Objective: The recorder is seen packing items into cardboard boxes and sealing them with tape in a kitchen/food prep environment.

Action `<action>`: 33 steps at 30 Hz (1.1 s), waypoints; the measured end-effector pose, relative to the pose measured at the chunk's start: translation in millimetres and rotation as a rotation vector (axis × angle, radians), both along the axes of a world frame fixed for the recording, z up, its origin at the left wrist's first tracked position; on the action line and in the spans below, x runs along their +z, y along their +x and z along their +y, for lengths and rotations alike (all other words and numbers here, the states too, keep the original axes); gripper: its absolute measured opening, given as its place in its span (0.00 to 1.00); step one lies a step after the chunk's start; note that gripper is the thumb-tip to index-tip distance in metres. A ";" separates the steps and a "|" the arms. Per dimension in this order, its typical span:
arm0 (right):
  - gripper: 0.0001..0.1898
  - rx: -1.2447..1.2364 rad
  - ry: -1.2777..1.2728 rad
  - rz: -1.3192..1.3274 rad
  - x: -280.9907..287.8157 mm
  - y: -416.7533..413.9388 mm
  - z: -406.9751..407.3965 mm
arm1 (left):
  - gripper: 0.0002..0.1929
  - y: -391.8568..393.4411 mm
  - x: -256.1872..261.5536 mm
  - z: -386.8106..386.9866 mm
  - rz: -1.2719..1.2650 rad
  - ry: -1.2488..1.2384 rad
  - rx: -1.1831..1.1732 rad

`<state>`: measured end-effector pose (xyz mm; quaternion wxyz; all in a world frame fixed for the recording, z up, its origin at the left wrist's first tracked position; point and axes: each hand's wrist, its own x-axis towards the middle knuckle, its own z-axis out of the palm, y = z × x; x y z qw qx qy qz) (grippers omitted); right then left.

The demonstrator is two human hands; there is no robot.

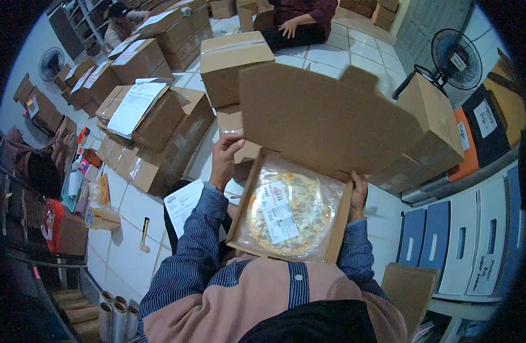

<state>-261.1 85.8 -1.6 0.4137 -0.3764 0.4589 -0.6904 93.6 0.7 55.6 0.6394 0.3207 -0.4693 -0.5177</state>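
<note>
An open cardboard pizza box [341, 223] rests at my lap, its lid [323, 115] raised and leaning away from me. Inside lies a pizza [308, 195] sealed in clear plastic, with a printed label [278, 212] on top. My right hand [358, 195] grips the box's right side near the lid hinge, fingers curled on the edge. My left hand [227, 160] is raised at the box's upper left corner, thumb and fingertips close together by the lid's left edge; whether they pinch the lid I cannot tell. Printed papers [183, 203] lie under my left forearm.
Stacked cartons [160, 124] stand at the left, another carton [434, 128] at the right beside a fan [456, 60]. A tape roll [102, 219] and a cutter knife [145, 231] lie on the tiles. Plastic drawers [434, 236] line the right. Two people sit farther off.
</note>
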 end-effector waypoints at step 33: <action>0.19 -0.011 0.185 0.933 94.5 -3.8 102.8 | 0.22 -33.3 -49.9 -3.9 -0.523 0.437 -0.707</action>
